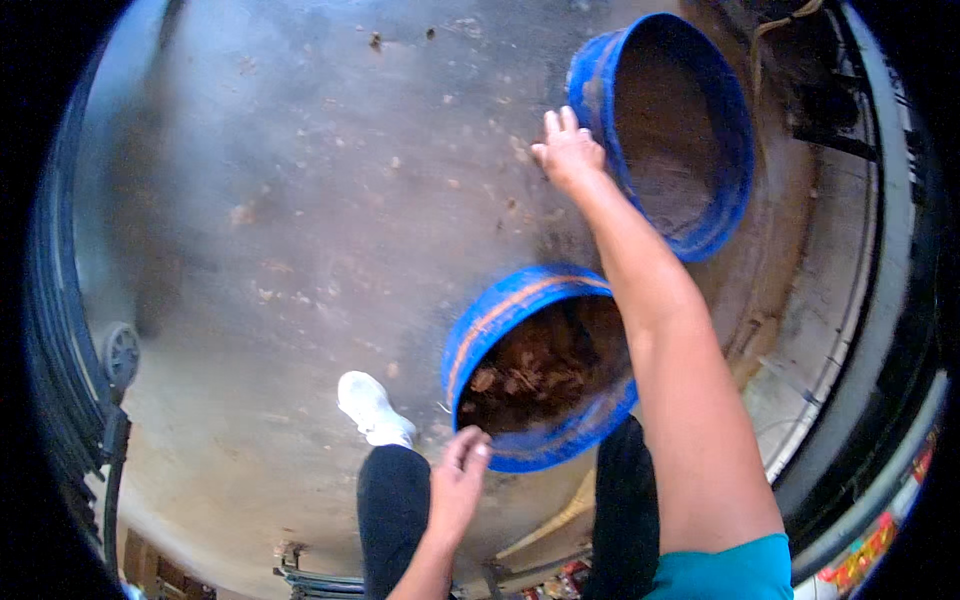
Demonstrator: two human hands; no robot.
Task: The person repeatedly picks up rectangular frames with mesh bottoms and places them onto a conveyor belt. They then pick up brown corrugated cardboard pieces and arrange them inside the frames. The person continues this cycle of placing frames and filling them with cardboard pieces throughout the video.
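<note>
Two round blue tubs stand on the floor before me. The near blue tub (497, 322) has a dirty wall and holds dark brown, clumpy material (535, 375). My left hand (462, 478) is at its near left rim, fingers bent together over the edge. My right arm reaches across the right side of this tub. At the outer left side of the far blue tub (597, 75), my right hand (573, 155) has its fingers spread and holds nothing; whether it touches the wall I cannot tell. Brownish residue coats the far tub's inside.
The grey concrete floor (300, 210) is stained and has small bits scattered on it. My white shoe (368, 402) is left of the near tub. Dark metal bars with a grey wheel (121, 352) line the left edge. A pale hose (785, 22) lies at the far right.
</note>
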